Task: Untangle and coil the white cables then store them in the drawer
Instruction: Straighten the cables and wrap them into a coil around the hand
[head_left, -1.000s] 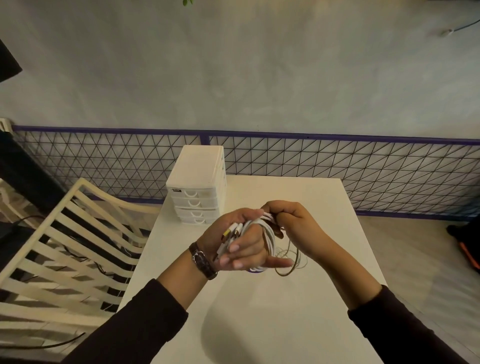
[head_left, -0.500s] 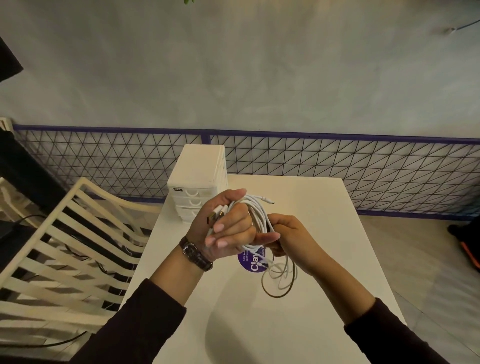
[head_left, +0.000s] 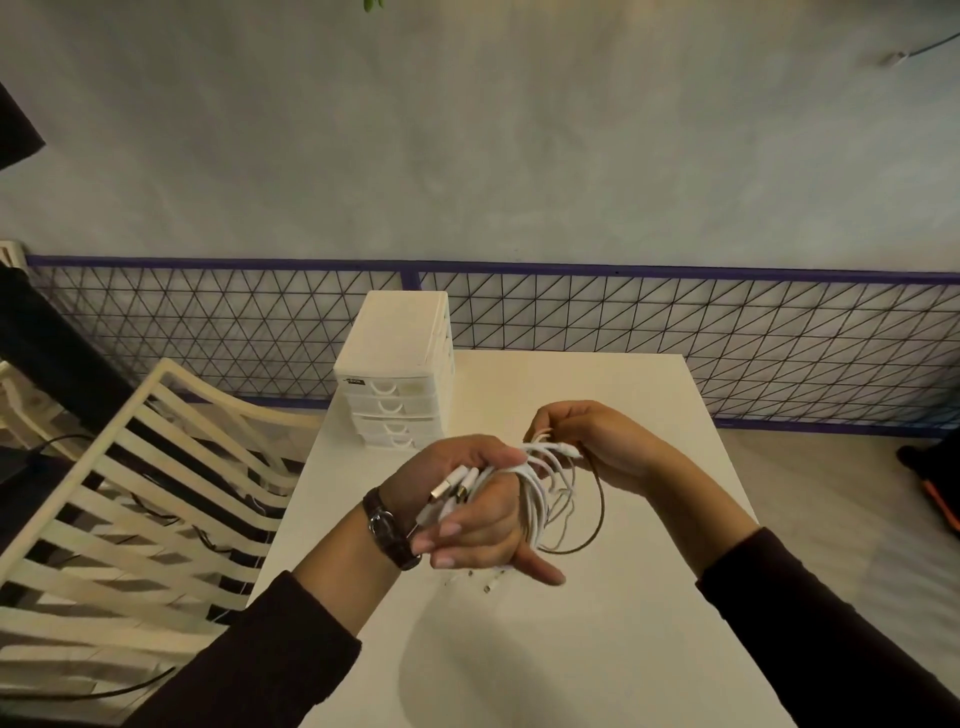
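Note:
Above the white table (head_left: 597, 649), my left hand (head_left: 467, 514) has a bundle of white cables (head_left: 540, 493) wound around it, with several plug ends pinched between its fingers near the palm. My right hand (head_left: 587, 441) is up and to the right, closed on cable strands near one connector. A thin loop (head_left: 597, 519) hangs down from the bundle between both hands. The small white drawer unit (head_left: 397, 384) stands at the table's back left, all its drawers shut.
A white slatted chair (head_left: 130, 493) stands left of the table with dark cords on the floor under it. A purple-framed wire mesh fence (head_left: 675, 338) runs behind the table, along the grey wall. A dark and orange object (head_left: 940, 483) lies on the floor at right.
My right hand has gone from below the bundle up and to the right, carrying cable around my left hand. My left hand has lowered and now hides the purple sticker on the table.

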